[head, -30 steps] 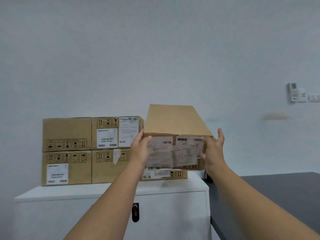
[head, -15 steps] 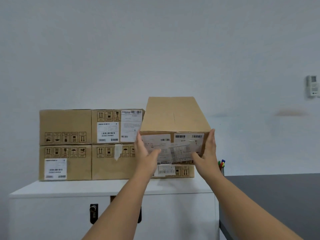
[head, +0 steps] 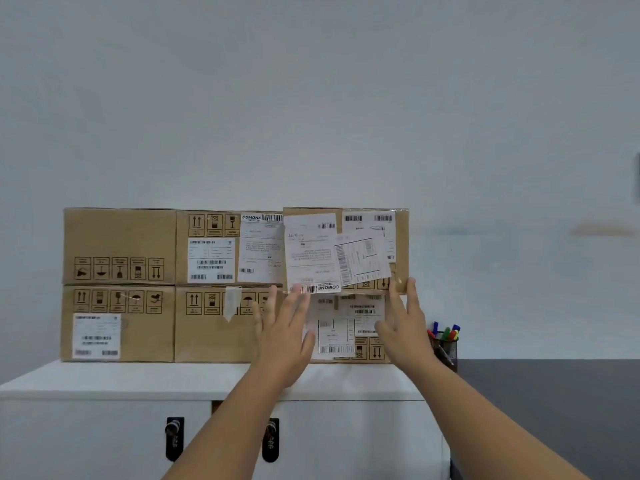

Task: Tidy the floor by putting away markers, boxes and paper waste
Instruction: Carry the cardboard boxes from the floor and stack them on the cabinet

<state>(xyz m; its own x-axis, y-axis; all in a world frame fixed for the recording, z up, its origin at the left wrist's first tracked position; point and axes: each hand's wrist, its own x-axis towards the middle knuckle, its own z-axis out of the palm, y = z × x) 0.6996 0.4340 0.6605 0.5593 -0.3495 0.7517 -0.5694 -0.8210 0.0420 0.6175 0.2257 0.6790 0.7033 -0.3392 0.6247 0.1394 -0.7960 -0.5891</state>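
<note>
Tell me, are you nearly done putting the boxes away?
Done: the brown cardboard box with white labels sits on the stack on the white cabinet, and coloured markers stand in the black mesh cup. In hand: nothing gripped; the left hand and right hand are spread open at the box's lower edge. Left: the floor is out of view, so I cannot tell.

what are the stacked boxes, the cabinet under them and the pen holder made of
Boxes: brown matte cardboard with printed handling symbols and paper labels. Cabinet: smooth white, probably painted metal or laminate; unclear which. Pen holder: dark, seemingly wire mesh.
</note>
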